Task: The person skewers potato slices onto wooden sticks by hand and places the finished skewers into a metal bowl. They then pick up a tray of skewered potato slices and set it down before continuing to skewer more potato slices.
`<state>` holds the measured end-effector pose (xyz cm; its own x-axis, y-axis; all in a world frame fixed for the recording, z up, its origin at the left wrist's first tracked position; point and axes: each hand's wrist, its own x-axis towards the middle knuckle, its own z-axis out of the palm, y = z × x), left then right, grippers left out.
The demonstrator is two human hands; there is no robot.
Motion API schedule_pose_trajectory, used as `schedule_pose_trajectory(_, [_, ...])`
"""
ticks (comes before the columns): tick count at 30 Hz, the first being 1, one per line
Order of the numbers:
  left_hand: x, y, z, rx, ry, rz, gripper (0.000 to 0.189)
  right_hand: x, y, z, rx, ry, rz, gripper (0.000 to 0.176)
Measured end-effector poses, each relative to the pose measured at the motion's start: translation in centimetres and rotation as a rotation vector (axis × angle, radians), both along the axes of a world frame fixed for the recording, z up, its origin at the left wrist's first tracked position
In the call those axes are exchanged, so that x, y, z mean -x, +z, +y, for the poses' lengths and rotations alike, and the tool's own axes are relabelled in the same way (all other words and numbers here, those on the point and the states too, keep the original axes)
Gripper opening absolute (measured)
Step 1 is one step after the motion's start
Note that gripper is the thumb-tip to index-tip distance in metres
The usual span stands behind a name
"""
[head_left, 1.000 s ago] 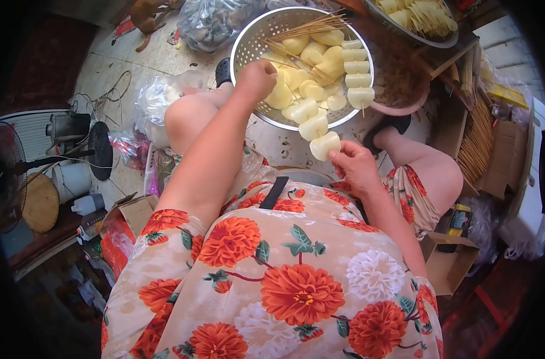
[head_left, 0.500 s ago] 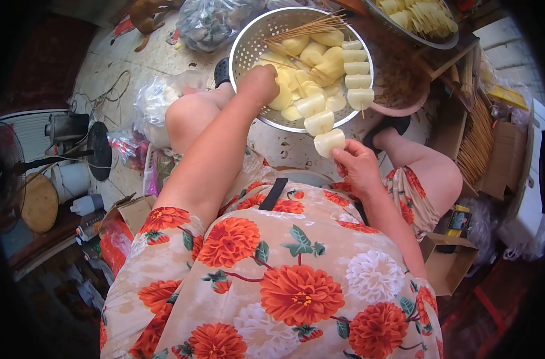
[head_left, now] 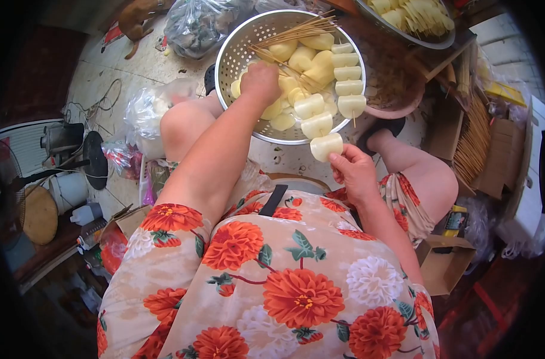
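Observation:
A perforated metal colander (head_left: 226,49) holds whole peeled potatoes (head_left: 320,67), pale potato slices (head_left: 282,122) and a bundle of bamboo sticks (head_left: 299,30). My left hand (head_left: 260,84) reaches into its left side, fingers curled down among the slices; whatever they grip is hidden. At the near rim, my right hand (head_left: 351,170) pinches the near end of a potato skewer (head_left: 318,125). Three thick slices show on that skewer, which slants from the colander towards me. Another skewer of slices (head_left: 347,73) lies along the colander's right side.
A second metal bowl (head_left: 380,27) with potato pieces stands at top right, above a brown basin (head_left: 398,107). Bamboo sticks (head_left: 472,143) fill a box on the right. Plastic bags (head_left: 203,27) and a brown animal (head_left: 135,24) are on the floor at top left.
My left hand has shifted slightly left and deeper among the slices. My right hand keeps its pinch on the skewer. The colander sits a little further left in view.

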<state>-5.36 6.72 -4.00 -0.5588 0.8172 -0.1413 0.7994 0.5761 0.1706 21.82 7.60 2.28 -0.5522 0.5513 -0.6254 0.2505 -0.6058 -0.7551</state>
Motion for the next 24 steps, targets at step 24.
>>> schedule_pose_trajectory(24, [1.2,3.4,-1.3,-0.764,0.726,-1.433,0.026,-0.3,0.0,-0.8,0.028,0.085,0.047,0.019])
